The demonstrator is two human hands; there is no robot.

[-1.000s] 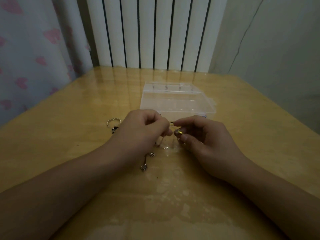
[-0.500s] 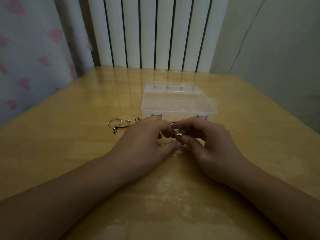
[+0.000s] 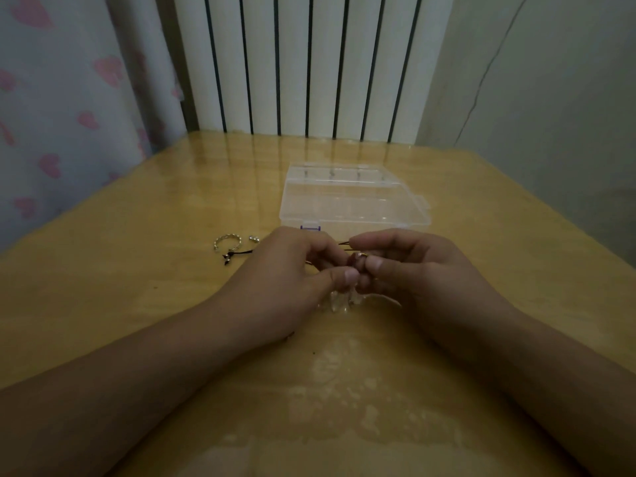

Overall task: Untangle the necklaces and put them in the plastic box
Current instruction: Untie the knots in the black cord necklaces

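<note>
Both forearms reach in over the glossy yellow wooden table (image 3: 103, 304), knuckles up, fingertips meeting. The left hand (image 3: 292, 280) and right hand (image 3: 420, 270) each curl thumb and forefinger to pinch the thin dark cord necklace with a small gold bead (image 3: 359, 255) between them. Just beyond the pinch sits the clear plastic box (image 3: 354, 204), lid closed. Left of the pinch lie a silver twisted ring (image 3: 226, 242) and a small silver bead (image 3: 254, 238).
</note>
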